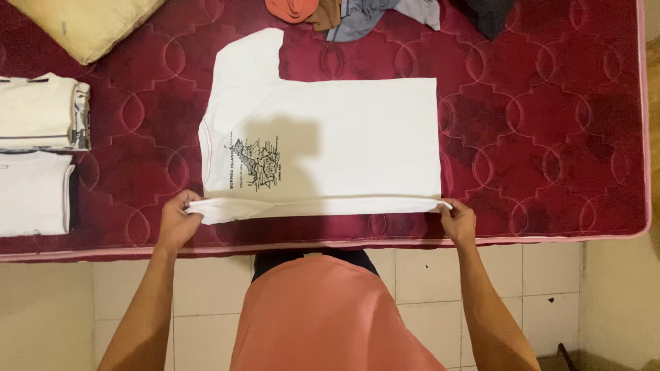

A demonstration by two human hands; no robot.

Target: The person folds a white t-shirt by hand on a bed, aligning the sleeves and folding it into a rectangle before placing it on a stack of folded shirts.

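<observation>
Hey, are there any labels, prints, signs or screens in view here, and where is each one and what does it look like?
No packages, signs or screens.
Printed graphic: on the white T-shirt spread on the red mattress, near its collar end; a dark, map-like outline drawing with small lettering beside it.
Left hand and right hand pinch the shirt's near folded edge.

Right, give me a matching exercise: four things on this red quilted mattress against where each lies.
Things:
1. white printed T-shirt
2. cream-yellow pillow
3. folded white shirts
4. heap of coloured clothes

Places:
A. top left corner
B. top edge, middle
C. left edge
D. centre, pinched by left hand and right hand

Pairs: 1-D, 2-A, 3-C, 4-B
</observation>
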